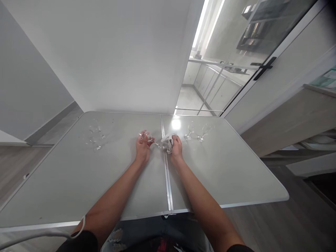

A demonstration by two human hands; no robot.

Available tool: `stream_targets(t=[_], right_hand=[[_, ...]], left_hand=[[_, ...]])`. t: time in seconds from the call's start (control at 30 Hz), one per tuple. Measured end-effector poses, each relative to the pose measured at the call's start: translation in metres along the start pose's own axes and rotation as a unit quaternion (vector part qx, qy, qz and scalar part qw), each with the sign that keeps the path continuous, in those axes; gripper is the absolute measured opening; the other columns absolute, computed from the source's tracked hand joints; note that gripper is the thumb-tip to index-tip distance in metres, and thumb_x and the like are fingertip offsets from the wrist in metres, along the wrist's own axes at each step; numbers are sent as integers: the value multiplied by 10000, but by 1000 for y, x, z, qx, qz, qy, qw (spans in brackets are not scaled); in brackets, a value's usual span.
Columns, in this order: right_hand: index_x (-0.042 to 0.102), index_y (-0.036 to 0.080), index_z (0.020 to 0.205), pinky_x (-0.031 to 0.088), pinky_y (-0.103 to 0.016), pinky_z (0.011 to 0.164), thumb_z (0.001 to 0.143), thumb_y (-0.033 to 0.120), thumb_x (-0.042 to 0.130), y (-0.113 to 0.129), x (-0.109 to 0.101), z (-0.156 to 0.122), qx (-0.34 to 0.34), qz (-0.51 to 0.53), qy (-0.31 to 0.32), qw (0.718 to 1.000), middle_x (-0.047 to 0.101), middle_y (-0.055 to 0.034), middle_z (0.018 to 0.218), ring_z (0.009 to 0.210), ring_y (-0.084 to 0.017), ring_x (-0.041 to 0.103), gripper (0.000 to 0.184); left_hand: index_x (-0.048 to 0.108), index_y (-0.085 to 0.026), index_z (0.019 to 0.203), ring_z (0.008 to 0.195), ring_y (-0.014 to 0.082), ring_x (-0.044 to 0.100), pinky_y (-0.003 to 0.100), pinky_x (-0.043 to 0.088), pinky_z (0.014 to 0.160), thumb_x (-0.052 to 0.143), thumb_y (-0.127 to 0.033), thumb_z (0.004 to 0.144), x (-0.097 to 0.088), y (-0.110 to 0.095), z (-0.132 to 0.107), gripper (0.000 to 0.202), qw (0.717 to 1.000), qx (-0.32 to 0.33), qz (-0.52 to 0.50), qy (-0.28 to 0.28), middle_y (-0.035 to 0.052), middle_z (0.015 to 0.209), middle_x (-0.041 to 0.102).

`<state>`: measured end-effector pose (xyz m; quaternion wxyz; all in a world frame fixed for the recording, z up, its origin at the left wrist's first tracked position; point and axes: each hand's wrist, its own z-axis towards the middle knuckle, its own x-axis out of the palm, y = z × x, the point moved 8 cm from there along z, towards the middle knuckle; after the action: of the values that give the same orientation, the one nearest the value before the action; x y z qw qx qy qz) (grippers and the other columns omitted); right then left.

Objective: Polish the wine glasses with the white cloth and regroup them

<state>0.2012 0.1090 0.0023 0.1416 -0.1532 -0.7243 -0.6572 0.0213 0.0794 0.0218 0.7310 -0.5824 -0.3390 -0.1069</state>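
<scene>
Over the middle of the table, a clear stemmed wine glass (144,137) lies sideways between my two hands. My left hand (143,148) is closed around its bowl. The stem points right, toward a crumpled pale cloth (168,142). My right hand (176,148) grips that cloth, which is up against the foot of the glass and partly covers it. To the right of my right hand stand two more clear glasses, one nearer (187,136) and one farther right (200,138).
Several clear glasses (97,136) stand at the left of the pale folding table (78,182). A metal seam (168,185) runs down the table's middle. A white wall (126,59) rises behind it. A glazed door (210,80) and a wooden shelf (286,115) are to the right.
</scene>
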Motion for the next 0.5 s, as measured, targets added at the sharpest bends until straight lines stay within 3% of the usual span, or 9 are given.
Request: stream_targets(t=[0.1,0.2,0.3,0.37,0.5], right_hand=[[621,214,1017,550,-273,741,836,578,664,-3,7,-7,29,61,-22,997,694,-61,1000,916,-184,658,408],[645,201,1070,561,-304,752,856,658,602,-6,40,-22,54,70,79,993,706,-82,1004,929,-209,672,507],[635,244,1142,557,-290,798,827,576,706,-2,58,-34,16,42,138,989,708,-41,1022,961,-186,678,464],[637,255,1133,556,-287,824,795,507,767,-2,57,-35,10,53,129,990,711,-26,1039,964,-173,682,441],[665,215,1002,565,-316,806,783,531,745,-9,44,-27,36,92,73,992,729,-49,985,933,-197,692,392]], left_hand=[[548,-299,1197,920,157,713,356,568,880,829,-503,737,6,-5,-2,577,1000,12,-10,15,43,1227,620],[487,-314,1220,950,164,715,350,564,898,901,-363,671,9,-6,-7,690,1000,22,6,16,36,1196,656],[465,-311,1236,856,162,725,319,561,833,915,-305,642,10,-1,-11,745,999,15,45,17,11,1001,726],[535,-268,1160,819,174,725,318,556,809,910,-324,644,12,4,-13,640,997,3,70,24,11,898,744],[679,-186,898,829,201,718,336,553,811,919,-334,611,17,7,-16,403,990,4,130,45,57,876,756]])
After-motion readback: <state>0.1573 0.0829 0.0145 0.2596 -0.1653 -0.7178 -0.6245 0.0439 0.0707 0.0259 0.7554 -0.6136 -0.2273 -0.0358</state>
